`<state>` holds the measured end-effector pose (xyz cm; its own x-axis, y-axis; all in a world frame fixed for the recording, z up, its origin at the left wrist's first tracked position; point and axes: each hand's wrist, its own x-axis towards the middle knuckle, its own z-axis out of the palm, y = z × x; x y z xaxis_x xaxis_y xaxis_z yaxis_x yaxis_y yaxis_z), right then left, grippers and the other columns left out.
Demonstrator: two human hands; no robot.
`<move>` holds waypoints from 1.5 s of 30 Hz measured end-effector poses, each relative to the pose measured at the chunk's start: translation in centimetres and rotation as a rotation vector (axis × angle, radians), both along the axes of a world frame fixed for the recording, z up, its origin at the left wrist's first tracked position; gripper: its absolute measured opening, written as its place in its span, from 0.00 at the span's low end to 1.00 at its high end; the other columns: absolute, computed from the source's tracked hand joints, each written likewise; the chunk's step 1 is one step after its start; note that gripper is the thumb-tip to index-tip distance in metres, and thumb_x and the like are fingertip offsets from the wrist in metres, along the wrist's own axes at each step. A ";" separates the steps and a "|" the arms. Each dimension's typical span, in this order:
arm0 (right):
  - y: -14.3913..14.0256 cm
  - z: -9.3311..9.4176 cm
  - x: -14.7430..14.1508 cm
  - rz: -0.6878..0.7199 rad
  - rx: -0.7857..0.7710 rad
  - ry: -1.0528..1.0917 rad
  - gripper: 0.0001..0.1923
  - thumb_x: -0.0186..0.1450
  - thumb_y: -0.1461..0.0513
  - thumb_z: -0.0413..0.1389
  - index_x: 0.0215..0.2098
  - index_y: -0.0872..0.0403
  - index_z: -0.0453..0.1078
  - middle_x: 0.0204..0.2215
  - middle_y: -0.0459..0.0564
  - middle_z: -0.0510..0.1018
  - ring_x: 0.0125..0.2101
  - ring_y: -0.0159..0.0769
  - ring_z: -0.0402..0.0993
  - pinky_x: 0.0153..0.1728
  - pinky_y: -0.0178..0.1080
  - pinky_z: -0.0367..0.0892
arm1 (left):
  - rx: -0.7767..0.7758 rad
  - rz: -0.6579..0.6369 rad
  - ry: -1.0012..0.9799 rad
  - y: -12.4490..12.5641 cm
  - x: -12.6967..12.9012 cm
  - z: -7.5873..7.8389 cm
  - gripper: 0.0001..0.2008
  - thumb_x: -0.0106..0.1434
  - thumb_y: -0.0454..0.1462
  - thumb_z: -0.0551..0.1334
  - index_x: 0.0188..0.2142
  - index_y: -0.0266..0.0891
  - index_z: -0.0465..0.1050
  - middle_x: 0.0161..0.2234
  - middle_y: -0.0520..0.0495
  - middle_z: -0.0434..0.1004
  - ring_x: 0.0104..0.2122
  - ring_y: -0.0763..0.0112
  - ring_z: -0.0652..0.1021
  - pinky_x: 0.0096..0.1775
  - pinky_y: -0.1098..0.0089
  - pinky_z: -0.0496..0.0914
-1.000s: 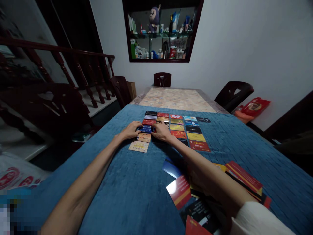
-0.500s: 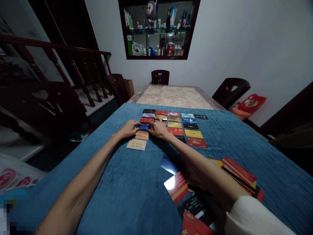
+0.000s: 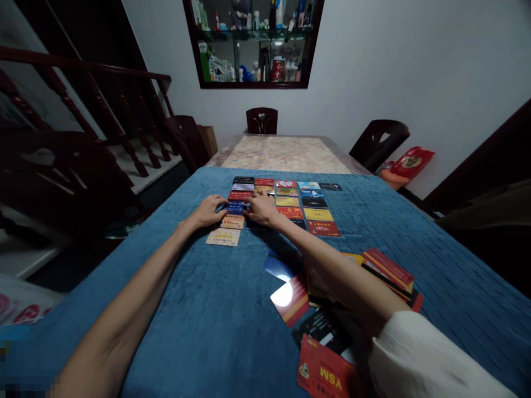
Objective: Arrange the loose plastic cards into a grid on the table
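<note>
Two bare hands at one flat blue plastic card with pale print (image 3: 236, 208), which lies in the leftmost column of the laid-out cards. Left hand (image 3: 208, 211): fingers bent, at the card's left end. Right hand (image 3: 263, 210): fingers curled, at its right end, the palm over part of the next column. Cannot tell whether either hand's fingers pinch the card or only touch it. Same column: red rectangular card (image 3: 239, 195) just on the far side; orange rectangular card printed "VIP" (image 3: 232, 222) just on the near side; pale yellow patterned card (image 3: 223, 237) nearest. More columns to the right; the rightmost full one ends near with a dark red card (image 3: 323, 228). Single dark rectangular card (image 3: 331, 187) at the far right corner of the layout. Bench (image 3: 286, 153) covered in its near part by a blue plush cloth (image 3: 194, 320). Loose overlapping pile, near right, partly beneath the right forearm: includes a glossy red card lettered "YSM" in yellow (image 3: 326, 371).
</note>
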<state>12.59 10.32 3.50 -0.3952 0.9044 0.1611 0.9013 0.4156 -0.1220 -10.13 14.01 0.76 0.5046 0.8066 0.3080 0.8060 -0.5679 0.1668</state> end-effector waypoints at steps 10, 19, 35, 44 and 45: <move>-3.1 0.6 3.8 0.065 0.053 -0.016 0.18 0.69 0.57 0.53 0.55 0.52 0.73 0.53 0.58 0.74 0.56 0.54 0.58 0.50 0.51 0.60 | 0.133 -0.062 -0.026 -1.9 2.8 2.0 0.14 0.60 0.39 0.59 0.42 0.38 0.78 0.48 0.42 0.76 0.49 0.57 0.72 0.54 0.55 0.67; -7.4 -0.2 8.8 0.162 0.090 0.054 0.15 0.68 0.59 0.55 0.51 0.52 0.75 0.47 0.55 0.77 0.51 0.50 0.60 0.48 0.48 0.57 | 0.134 -0.307 -0.019 -6.9 8.3 3.8 0.10 0.62 0.38 0.61 0.40 0.40 0.78 0.44 0.43 0.76 0.50 0.56 0.70 0.54 0.53 0.65; -14.4 -2.4 14.0 0.374 0.121 0.248 0.09 0.68 0.60 0.56 0.43 0.50 0.77 0.41 0.53 0.80 0.49 0.45 0.64 0.49 0.49 0.58 | 0.031 -0.639 0.084 -18.5 13.8 3.5 0.13 0.59 0.45 0.65 0.37 0.39 0.71 0.41 0.40 0.73 0.45 0.55 0.69 0.47 0.55 0.65; -15.5 -2.4 14.4 0.425 0.056 0.232 0.10 0.66 0.60 0.57 0.45 0.50 0.76 0.43 0.53 0.79 0.50 0.46 0.64 0.49 0.49 0.60 | -0.009 -0.640 0.152 -19.6 14.2 2.5 0.19 0.58 0.52 0.65 0.37 0.39 0.69 0.39 0.41 0.73 0.42 0.56 0.69 0.45 0.56 0.64; -15.6 -2.4 14.4 0.432 0.047 0.239 0.10 0.66 0.59 0.57 0.45 0.50 0.76 0.43 0.53 0.79 0.50 0.46 0.64 0.49 0.50 0.60 | -0.013 -0.633 0.152 -19.7 14.2 2.4 0.19 0.58 0.51 0.65 0.38 0.39 0.69 0.39 0.42 0.73 0.42 0.56 0.69 0.44 0.57 0.64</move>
